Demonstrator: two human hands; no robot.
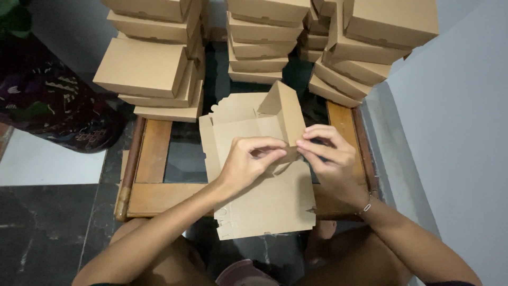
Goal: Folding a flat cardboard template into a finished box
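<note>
A flat brown cardboard box blank is shown partly folded on a small wooden desk with a dark glass top, one side panel already raised upright at the far right corner. The left hand is held with thumb and forefinger pinched on a small flap near the middle of the blank, and the right hand is likewise pinched on the meeting edge of that flap and the raised panel, the two sets of fingertips almost touching. The near half of the blank is seen hanging over the front edge of the desk, above the knees. A likely fault is judged to be a torn or creased tab, caused by too sharp a bend in the thin board; a second is a slip of the whole blank off the desk, since little of it is supported. A knock against the stacks of finished boxes behind could also topple them, as they are piled high and somewhat unevenly at the far edge. The board is matte, smooth and stiff, with die-cut notches and scalloped tabs along its edges. The finished boxes are shallow and rectangular, with tucked lids. A thin bracelet is worn on the right wrist. Patterned dark cloth lies at the left on a pale tiled floor.
</note>
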